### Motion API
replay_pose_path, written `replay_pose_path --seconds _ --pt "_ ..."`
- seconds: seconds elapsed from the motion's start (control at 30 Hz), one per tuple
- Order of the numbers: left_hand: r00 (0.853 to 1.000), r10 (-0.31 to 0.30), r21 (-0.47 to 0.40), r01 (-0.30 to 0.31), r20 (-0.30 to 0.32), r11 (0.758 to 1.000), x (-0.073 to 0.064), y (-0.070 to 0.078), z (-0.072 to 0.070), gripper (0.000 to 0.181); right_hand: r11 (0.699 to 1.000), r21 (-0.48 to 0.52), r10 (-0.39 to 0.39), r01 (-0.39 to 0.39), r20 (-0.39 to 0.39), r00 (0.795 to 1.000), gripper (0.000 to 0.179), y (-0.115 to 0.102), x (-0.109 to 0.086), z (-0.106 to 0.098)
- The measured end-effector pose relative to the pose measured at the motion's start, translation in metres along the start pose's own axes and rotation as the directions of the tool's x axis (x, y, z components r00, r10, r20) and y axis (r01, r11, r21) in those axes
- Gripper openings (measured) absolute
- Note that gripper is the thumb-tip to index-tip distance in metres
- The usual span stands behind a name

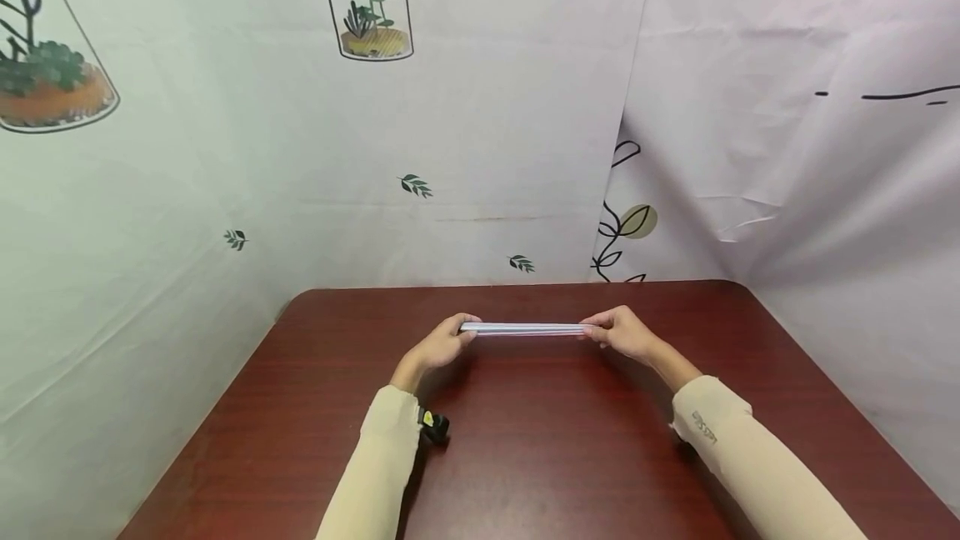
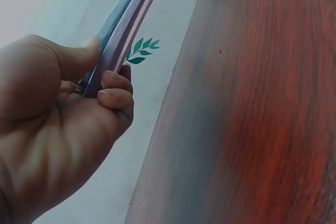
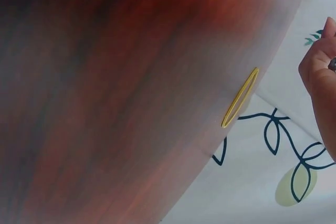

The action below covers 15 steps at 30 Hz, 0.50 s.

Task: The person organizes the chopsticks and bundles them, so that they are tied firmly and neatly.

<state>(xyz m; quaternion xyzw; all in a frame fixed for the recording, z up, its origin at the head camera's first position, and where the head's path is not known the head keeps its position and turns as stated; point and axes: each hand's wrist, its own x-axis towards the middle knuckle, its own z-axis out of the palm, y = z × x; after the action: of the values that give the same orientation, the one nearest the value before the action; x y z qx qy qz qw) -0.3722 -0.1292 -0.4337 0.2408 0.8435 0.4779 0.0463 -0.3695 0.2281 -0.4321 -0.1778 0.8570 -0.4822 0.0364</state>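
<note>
Level above the far half of the table, a thin flat stack (image 1: 528, 329) of what look like booklets or folded sheets is seen edge-on. My left hand (image 1: 444, 342) pinches its left end, and my right hand (image 1: 621, 332) pinches the right end. In the left wrist view, the layered stack (image 2: 118, 38) shows pale blue, purple and pink edges, with the thumb on one face and curled fingers on the other. Only part of the right hand (image 3: 323, 72) enters the right wrist view; its hold is cut off there. The stack's covers cannot be made out.
The dark red-brown wooden table (image 1: 525, 440) has rounded far corners. A white wall cloth (image 1: 487, 132) printed with plants hangs behind it and at both sides. A black wrist device (image 1: 435, 426) sits on the left cuff. A thin yellow loop (image 3: 226, 120) shows near the table's edge.
</note>
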Motion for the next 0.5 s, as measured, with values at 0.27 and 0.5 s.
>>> replay_pose_path --seconds 0.27,0.5 --pt "0.999 -0.015 -0.061 0.013 -0.033 0.998 0.0035 -0.0062 0.0036 0.027 0.999 -0.05 -0.017 0.018 0.009 1.0 0.018 0.0026 0.0018 -0.0015" --pt "0.994 -0.053 -0.085 0.045 -0.093 0.995 0.0034 -0.0055 0.0092 0.024 0.987 -0.131 -0.09 0.089 -0.004 0.996 0.019 -0.002 0.0028 0.0016"
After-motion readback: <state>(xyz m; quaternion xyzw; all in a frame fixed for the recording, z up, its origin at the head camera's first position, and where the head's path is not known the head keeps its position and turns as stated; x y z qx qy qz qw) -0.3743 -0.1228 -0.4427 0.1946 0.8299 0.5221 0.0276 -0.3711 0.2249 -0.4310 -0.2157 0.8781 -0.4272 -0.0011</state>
